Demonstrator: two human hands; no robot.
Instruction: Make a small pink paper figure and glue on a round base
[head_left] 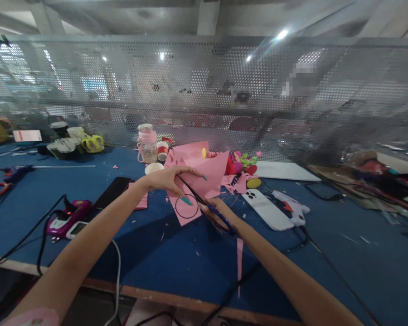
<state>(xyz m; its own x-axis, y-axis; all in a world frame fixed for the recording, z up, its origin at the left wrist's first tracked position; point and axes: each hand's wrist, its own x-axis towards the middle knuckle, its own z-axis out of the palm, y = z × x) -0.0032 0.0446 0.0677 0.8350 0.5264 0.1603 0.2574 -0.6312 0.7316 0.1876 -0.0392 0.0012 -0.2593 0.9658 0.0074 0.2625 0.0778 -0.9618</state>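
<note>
My left hand pinches a pink paper sheet from above, its long teal nails lying over the sheet. A circle is drawn in dark line on the lower part of the paper, below that hand. In my right hand is a pair of scissors with blue handles. Their dark blades reach up and left across the paper, between the circle and the larger upper part. Some of the right hand's fingers are hidden behind the handles and the sheet. A narrow pink paper strip hangs or lies below my right wrist.
Behind the paper stand a pink-lidded bottle and a paper cup, with colourful craft pieces beside. A white phone and glue gun lie right. A black phone, purple power strip and cords lie left.
</note>
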